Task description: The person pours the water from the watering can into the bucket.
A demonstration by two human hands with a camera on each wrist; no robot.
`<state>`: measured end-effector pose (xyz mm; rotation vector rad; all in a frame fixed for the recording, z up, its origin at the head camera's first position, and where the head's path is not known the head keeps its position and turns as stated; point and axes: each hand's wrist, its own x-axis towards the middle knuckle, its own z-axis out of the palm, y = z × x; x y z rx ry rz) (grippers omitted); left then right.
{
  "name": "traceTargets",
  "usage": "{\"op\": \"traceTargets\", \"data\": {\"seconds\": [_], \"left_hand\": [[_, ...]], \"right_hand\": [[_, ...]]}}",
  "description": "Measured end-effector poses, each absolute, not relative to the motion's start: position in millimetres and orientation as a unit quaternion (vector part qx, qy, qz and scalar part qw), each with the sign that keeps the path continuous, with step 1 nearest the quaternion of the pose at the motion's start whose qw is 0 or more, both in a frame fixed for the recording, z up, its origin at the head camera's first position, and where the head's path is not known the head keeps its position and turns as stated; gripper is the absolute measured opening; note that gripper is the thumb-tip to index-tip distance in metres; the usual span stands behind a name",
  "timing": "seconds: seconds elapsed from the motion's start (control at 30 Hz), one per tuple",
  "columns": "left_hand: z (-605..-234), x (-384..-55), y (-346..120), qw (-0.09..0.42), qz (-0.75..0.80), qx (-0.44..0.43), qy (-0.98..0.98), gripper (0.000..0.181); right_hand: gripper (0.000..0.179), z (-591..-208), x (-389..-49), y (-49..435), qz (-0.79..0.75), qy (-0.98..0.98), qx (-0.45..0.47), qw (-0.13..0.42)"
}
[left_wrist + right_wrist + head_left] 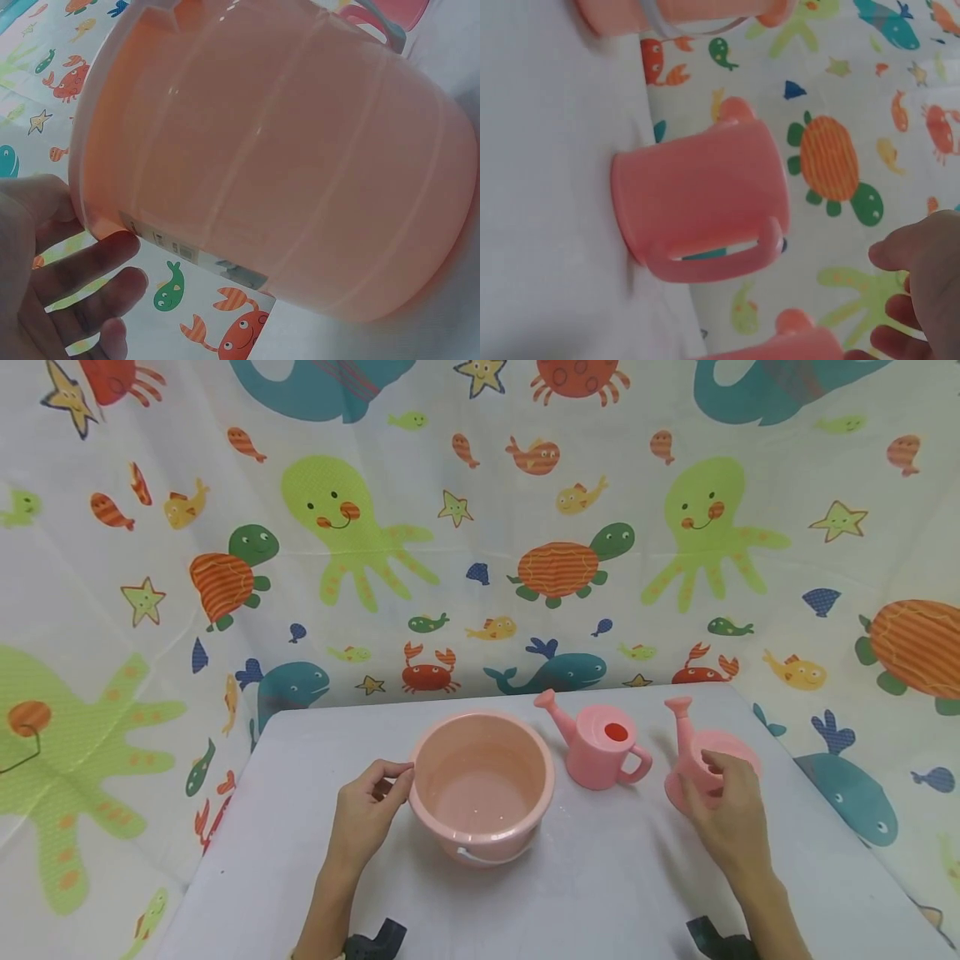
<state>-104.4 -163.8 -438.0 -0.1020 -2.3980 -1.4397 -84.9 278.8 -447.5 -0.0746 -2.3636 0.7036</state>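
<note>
A pale pink bucket stands upright, its thin white handle hanging down in front. My left hand pinches the left side of its rim; in the left wrist view thumb and index finger meet there while the other fingers stay off the wall. To the bucket's right is a pink watering can, spout toward the back left. Farther right stands a second pink watering can, partly hidden by my right hand. The right hand hovers over it, thumb and fingers spread, gripping nothing in the right wrist view.
White cloth covers the table. Behind and beside it hangs a curtain printed with sea animals. A printed label is on the bucket's outer wall. Dark wrist straps show at the bottom of the head view.
</note>
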Motion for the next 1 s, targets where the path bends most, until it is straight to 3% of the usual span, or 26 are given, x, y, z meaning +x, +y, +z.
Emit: {"op": "traceTargets", "data": {"seconds": [0.2,0.43,1.0], "left_hand": [[-438.5,-103.6,-163.9,0.172,-0.508,-0.039,-0.843,0.013],[-437.8,-103.7,-163.0,0.174,-0.504,-0.034,-0.845,0.015],[-439.6,-104.0,-164.4,0.179,-0.506,-0.042,-0.843,0.013]], "right_hand": [[0.046,-451.9,-77.3,290.1,0.266,-0.892,-0.041,0.364],[0.043,-457.7,-71.5,303.7,0.237,-0.897,-0.093,0.361],[0.050,-478.6,-62.5,314.1,0.272,-0.901,-0.212,0.265]]}}
